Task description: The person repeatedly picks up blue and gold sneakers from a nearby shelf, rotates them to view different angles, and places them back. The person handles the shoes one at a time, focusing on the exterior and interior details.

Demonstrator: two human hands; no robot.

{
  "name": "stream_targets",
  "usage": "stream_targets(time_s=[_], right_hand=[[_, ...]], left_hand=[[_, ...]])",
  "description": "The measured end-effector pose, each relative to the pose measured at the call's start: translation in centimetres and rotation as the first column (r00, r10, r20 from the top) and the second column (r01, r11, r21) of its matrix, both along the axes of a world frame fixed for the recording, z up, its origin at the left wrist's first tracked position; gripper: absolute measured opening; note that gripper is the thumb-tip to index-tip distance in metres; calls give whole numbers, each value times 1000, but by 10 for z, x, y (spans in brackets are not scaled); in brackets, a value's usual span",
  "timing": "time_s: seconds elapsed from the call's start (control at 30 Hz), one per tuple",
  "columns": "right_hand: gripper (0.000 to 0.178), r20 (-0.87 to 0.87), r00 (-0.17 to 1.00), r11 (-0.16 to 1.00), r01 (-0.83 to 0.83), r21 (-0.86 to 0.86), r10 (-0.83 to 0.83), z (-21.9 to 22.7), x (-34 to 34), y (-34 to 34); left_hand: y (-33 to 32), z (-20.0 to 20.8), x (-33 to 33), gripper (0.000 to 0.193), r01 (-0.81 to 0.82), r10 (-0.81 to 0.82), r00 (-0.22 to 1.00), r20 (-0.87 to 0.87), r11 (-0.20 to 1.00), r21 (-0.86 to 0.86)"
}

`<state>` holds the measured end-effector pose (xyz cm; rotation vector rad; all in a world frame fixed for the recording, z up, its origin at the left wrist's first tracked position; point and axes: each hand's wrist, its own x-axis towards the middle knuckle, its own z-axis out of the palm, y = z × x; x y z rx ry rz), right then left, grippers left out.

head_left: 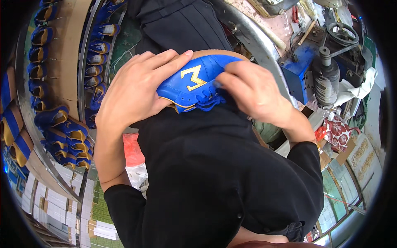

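Observation:
A blue leather shoe [211, 68] lies on its side across my lap, its tan sole edge turned away from me. Gold zigzag trim marks its side, and blue laces run through its eyelets. My left hand [138, 84] is closed around the heel end, fingers over the sole edge and thumb by the opening. Over the toe end, my right hand [256, 89] is closed, its curled fingertips against the upper near the laces. They are slightly blurred; a small greyish-blue bit shows at them, too unclear to name.
Left, a rack [66, 62] bears rows of blue and gold shoes, with more shoes stacked below. White boxes [53, 206] stand at lower left. At upper right are a machine with a handwheel [342, 34], a metal-edged bench [252, 31] and scattered tools. A flowered bag [337, 132] is at right.

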<state>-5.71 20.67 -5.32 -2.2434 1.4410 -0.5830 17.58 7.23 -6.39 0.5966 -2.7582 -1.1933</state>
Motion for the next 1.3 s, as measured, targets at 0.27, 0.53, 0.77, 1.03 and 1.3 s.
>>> stream_targets(time_s=[0.27,0.53,0.77,1.03,1.3], right_hand=[[20,22,1000,990,-22,141,20,6,6,-1],[20,196,980,999,3,48,-12,10,32,-11],[22,20,997,993,-81,83,80,17,16,-18],[22,-134,973,977,-169,129,186,18,15,-22],[24,9,968,967,-251,48,251,10,31,-26]], left_hand=[[6,-1,0,77,0,-1,1000,-12,998,-65],[9,5,-2,76,-16,16,1000,6,998,-57],[14,3,3,76,-53,53,999,4,997,-63],[15,-1,6,75,-53,53,999,-2,995,-88],[11,3,6,73,-11,12,1000,7,993,-116]])
